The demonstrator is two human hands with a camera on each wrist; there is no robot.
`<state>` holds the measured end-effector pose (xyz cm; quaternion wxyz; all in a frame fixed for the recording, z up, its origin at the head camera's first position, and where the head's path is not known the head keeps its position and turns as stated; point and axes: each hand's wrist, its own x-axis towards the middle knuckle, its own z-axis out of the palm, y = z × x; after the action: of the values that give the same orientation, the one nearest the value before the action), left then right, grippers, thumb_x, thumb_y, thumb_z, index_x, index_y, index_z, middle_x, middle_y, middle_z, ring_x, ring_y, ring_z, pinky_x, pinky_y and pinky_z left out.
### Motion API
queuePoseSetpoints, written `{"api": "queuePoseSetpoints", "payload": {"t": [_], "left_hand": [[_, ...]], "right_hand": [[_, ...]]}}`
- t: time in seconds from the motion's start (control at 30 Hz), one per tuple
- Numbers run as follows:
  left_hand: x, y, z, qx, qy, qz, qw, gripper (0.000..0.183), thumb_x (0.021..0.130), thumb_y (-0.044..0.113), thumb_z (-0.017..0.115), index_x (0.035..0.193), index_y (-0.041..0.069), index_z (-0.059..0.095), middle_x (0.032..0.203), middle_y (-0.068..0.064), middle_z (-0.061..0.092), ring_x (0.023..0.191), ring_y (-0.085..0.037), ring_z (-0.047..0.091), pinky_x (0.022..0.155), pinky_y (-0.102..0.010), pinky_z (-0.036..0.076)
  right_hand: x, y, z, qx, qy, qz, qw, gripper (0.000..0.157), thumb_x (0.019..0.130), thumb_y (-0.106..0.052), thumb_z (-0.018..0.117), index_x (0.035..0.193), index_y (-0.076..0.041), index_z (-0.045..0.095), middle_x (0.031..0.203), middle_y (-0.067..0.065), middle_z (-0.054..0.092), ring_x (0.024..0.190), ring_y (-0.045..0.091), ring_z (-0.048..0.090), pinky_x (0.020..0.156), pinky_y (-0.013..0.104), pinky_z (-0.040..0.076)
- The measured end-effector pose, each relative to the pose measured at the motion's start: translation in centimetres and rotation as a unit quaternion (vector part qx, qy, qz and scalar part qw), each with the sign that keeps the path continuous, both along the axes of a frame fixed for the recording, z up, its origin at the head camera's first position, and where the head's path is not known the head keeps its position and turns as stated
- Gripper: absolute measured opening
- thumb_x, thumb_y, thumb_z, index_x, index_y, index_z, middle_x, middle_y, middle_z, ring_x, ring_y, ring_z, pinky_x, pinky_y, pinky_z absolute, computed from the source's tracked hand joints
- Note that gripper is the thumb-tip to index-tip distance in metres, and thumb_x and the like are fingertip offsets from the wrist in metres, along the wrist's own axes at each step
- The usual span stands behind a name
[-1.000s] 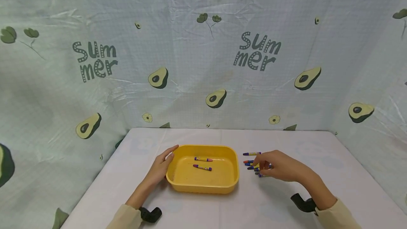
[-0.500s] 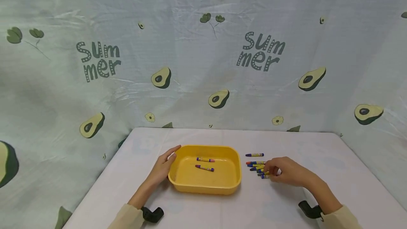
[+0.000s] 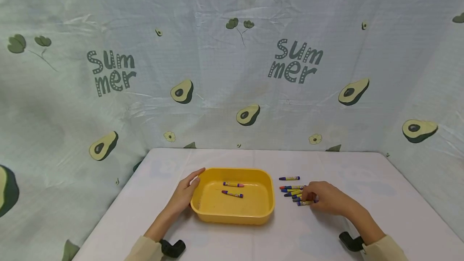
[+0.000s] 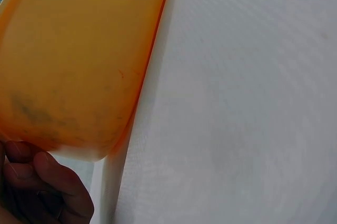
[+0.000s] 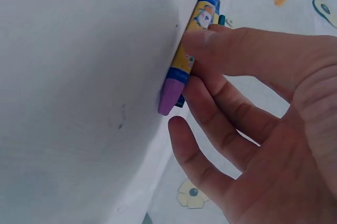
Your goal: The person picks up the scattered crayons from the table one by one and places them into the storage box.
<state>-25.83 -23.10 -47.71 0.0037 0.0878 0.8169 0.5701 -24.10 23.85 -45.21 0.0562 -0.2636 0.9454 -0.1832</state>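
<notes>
A yellow plastic tray (image 3: 232, 210) stands mid-table with two crayons inside: one with a pink tip (image 3: 233, 184), the other with a dark purple tip (image 3: 232, 194). My left hand (image 3: 183, 194) holds the tray's left side, thumb at the rim; in the left wrist view its curled fingers (image 4: 60, 179) meet the tray's corner. Right of the tray, my right hand (image 3: 326, 198) is over the near end of a crayon group (image 3: 290, 190). Its thumb and fingers pinch a purple crayon (image 5: 172, 91) with a yellow wrapper, lying low by the table, partly covering another crayon.
One dark-tipped crayon (image 3: 289, 178) lies apart, behind the group. The white-covered table (image 3: 253, 241) backs onto a hanging cloth (image 3: 217, 71) printed with avocados and lettering. A black wrist camera (image 3: 351, 241) sits by the right sleeve, another camera (image 3: 172, 248) by the left.
My right hand has moved right and toward the near end of the crayon group, and now pinches a crayon there. The left hand and tray have stayed in place.
</notes>
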Motion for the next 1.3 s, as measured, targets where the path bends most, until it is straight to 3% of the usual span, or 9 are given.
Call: {"api": "queuePoseSetpoints", "payload": {"t": [0.57,0.83,1.3], "left_hand": [[-0.4,0.3,0.0,-0.005,-0.002,0.002,1.0000,0.044,0.113,0.022,0.040,0.156,0.013,0.046,0.164,-0.011,0.042,0.155,-0.033,0.036,0.125,-0.056,0.030],[-0.6,0.5,0.0,-0.002,-0.006,0.006,1.0000,0.044,0.113,0.024,0.041,0.156,0.016,0.047,0.165,-0.012,0.042,0.153,-0.033,0.038,0.123,-0.056,0.034],[-1.6,0.1,0.6,0.004,-0.019,-0.003,0.9998,0.045,0.113,0.022,0.041,0.156,0.013,0.046,0.164,-0.011,0.042,0.156,-0.034,0.032,0.127,-0.059,0.022]], "right_hand": [[-0.5,-0.2,-0.2,0.020,-0.001,-0.032,0.999,0.022,0.084,-0.004,0.081,0.092,-0.023,0.073,0.086,-0.014,0.064,0.075,0.000,0.052,0.066,0.023,0.049],[-0.9,0.0,0.0,0.018,0.001,-0.017,1.000,0.021,0.084,-0.004,0.081,0.092,-0.022,0.073,0.086,-0.014,0.064,0.075,0.000,0.052,0.064,0.023,0.048],[-1.3,-0.1,0.7,0.012,-0.016,-0.010,1.000,0.019,0.085,-0.006,0.081,0.094,-0.021,0.072,0.085,-0.013,0.062,0.075,0.001,0.051,0.065,0.023,0.049]]}}
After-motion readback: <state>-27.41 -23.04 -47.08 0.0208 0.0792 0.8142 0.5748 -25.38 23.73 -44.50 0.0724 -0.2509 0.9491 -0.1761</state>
